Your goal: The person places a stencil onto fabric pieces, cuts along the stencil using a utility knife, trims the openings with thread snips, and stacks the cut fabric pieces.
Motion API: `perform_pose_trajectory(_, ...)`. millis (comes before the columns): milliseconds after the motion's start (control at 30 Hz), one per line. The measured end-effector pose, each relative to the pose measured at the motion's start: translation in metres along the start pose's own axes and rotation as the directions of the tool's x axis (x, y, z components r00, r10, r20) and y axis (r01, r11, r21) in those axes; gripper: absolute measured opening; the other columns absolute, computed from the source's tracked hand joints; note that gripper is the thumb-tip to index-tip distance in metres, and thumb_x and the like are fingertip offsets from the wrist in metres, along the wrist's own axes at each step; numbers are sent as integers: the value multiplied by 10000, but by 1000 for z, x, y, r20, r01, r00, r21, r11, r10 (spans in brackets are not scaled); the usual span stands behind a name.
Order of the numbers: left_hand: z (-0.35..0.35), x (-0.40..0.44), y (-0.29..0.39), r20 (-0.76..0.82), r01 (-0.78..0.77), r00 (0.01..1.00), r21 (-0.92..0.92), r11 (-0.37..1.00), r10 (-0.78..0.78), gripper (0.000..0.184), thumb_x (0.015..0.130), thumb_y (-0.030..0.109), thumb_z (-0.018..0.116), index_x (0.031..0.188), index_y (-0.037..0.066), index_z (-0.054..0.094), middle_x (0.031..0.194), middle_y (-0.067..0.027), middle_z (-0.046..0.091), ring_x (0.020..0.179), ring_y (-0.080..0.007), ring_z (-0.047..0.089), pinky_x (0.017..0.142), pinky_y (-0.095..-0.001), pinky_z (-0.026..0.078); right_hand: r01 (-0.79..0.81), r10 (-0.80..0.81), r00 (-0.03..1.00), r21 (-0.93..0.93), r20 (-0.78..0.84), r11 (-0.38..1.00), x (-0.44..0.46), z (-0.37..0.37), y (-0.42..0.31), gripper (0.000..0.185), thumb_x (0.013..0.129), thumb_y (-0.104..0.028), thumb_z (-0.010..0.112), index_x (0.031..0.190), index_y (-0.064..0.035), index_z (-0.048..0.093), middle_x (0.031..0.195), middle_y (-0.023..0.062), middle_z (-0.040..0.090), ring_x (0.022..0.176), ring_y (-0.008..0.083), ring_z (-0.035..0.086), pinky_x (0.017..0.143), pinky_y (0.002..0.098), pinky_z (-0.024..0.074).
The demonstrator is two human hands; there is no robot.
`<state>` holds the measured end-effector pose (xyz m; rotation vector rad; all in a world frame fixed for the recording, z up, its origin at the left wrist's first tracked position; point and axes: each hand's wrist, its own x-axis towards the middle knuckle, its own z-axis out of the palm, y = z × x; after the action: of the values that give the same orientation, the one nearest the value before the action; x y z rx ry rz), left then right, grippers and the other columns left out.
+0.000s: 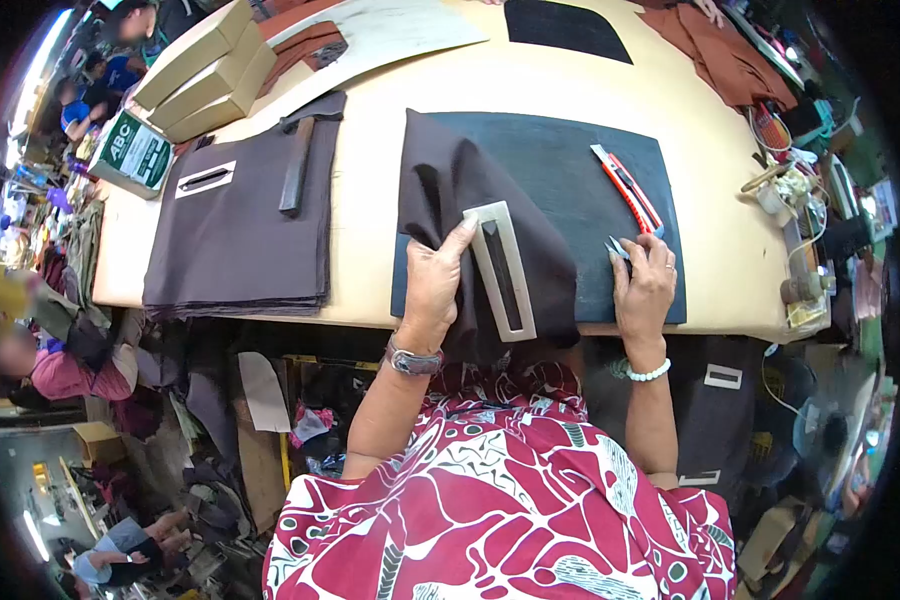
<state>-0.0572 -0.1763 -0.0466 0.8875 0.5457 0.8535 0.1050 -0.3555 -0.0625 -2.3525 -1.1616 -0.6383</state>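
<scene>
Left hand (434, 285) pinches one dark panel (538, 245); right hand (645, 288), one small tool (617, 246) (snips, perhaps); one cutter (627, 189) nearby.

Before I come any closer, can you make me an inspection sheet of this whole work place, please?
Surface: tan table with a dark mat on it.
Job's things: dark cloth with a pale frame around a slot; red-and-white cutter knife lying on the mat.
Clutter: dark cloth pile with a bar-shaped tool on top; cardboard boxes; ABC box.
Hands: left hand grips the cloth and frame; right hand holds a small pointed tool.
Cables: thin pale cord below the table's right end; its ends are unclear.
Surroundings: other people at the left.
</scene>
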Motion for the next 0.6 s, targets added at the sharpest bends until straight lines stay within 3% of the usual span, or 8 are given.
perform_pose_trajectory(67, 8, -6, 5, 0, -27, 1000, -3, 1000, 27, 143, 856, 53, 628, 967, -34, 652, 945, -66, 671, 819, -125, 641, 753, -263, 510, 30, -28, 1000, 246, -10, 969, 21, -18, -29, 227, 768, -159, 690, 965, -55, 648, 1008, 100, 576, 945, 274, 553, 827, 396, 434)
perform_pose_trajectory(167, 12, -14, 3, 24, -16, 1000, 17, 1000, 15, 148, 853, 59, 633, 933, -63, 657, 914, -83, 666, 811, -128, 640, 723, -251, 518, 319, -324, 944, 414, -61, 853, 40, -28, -70, 265, 727, -152, 711, 969, -67, 644, 1036, 86, 579, 999, 273, 542, 859, 392, 428)
perform_pose_trajectory(233, 9, -16, 1, 74, -72, 995, 72, 995, 67, 161, 852, 70, 640, 936, -67, 650, 901, -75, 658, 783, -123, 631, 705, -243, 518, 480, -483, 871, 374, -94, 794, 45, -20, -84, 279, 705, -141, 712, 966, -80, 638, 1051, 72, 582, 1025, 260, 538, 880, 387, 418)
perform_pose_trajectory(333, 13, -25, 14, 65, -119, 992, 121, 986, 112, 164, 860, 69, 636, 956, -64, 644, 925, -68, 653, 815, -112, 621, 712, -234, 512, 543, -520, 835, 426, -181, 723, 47, -4, -87, 195, 711, -111, 691, 898, -91, 637, 974, 29, 603, 978, 224, 560, 855, 375, 426)
perform_pose_trajectory(367, 4, -23, 8, 113, -48, 993, 94, 994, 37, 150, 863, 61, 632, 954, -57, 647, 924, -60, 654, 825, -105, 619, 716, -229, 511, 552, -523, 829, 440, -199, 708, 48, -3, -88, 163, 712, -104, 690, 866, -86, 637, 941, 26, 609, 955, 218, 570, 841, 373, 431)
perform_pose_trajectory(467, -6, -22, 14, 148, 89, 984, 74, 993, -100, 225, 839, 57, 659, 1042, -24, 606, 996, -69, 643, 879, -124, 619, 778, -253, 507, 448, -439, 886, 531, -153, 719, 49, -1, -96, 108, 716, -84, 687, 805, -76, 626, 860, 37, 615, 894, 231, 590, 817, 373, 440)
perform_pose_trajectory(567, -7, -21, 13, 133, 110, 985, 21, 994, -112, 197, 856, 68, 641, 1028, -28, 625, 976, -56, 654, 846, -105, 620, 740, -238, 511, 147, -277, 959, 734, 58, 663, 51, 1, -101, 100, 716, -47, 677, 793, -64, 615, 791, 60, 605, 831, 263, 595, 779, 374, 454)
perform_pose_trajectory(600, -7, -21, 12, 138, 97, 986, -2, 995, -96, 209, 853, 66, 642, 1042, -21, 621, 976, -55, 656, 842, -108, 624, 742, -242, 514, 27, -217, 967, 797, 132, 604, 55, 4, -103, 88, 750, -21, 662, 784, -29, 581, 712, 62, 593, 688, 202, 598, 642, 323, 478)
